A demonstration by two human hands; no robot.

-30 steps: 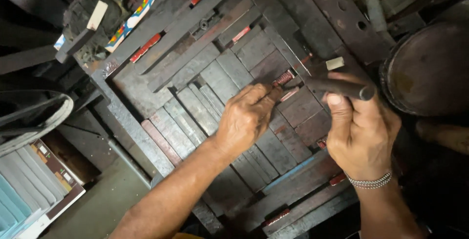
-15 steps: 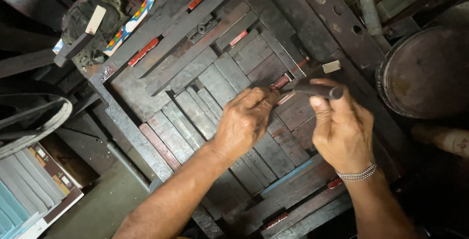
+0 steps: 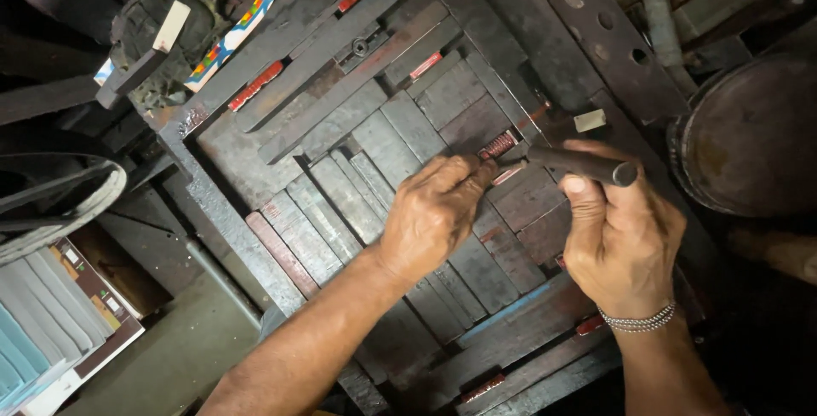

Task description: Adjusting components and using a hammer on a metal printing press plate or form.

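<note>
Nearest us, at 6 o'clock, both forearms come up into frame. Our right hand [image 3: 625,242] wears a beaded bracelet [image 3: 638,322] at the wrist and is closed around a dark metal rod [image 3: 583,165], thumb on top; the rod lies nearly level, tip pointing toward 9 o'clock. Our left hand [image 3: 434,212] is curled, fingertips pinched at the rod's tip just beside a small reddish coil spring [image 3: 499,145]; we cannot tell whether they grip the spring or only press on it. Both hands work over a metal frame [image 3: 213,203] packed with dark wooden blocks [image 3: 374,135] and long bars, sitting at picture centre on the tabletop. Farther out: stacked booklets [image 3: 51,322] at 8 o'clock, a round rusty drum [image 3: 749,135] at 3 o'clock, a perforated metal bar [image 3: 587,25] at 1 o'clock, a grimy rag with a colourful strip [image 3: 234,29] at 11 o'clock.
</note>
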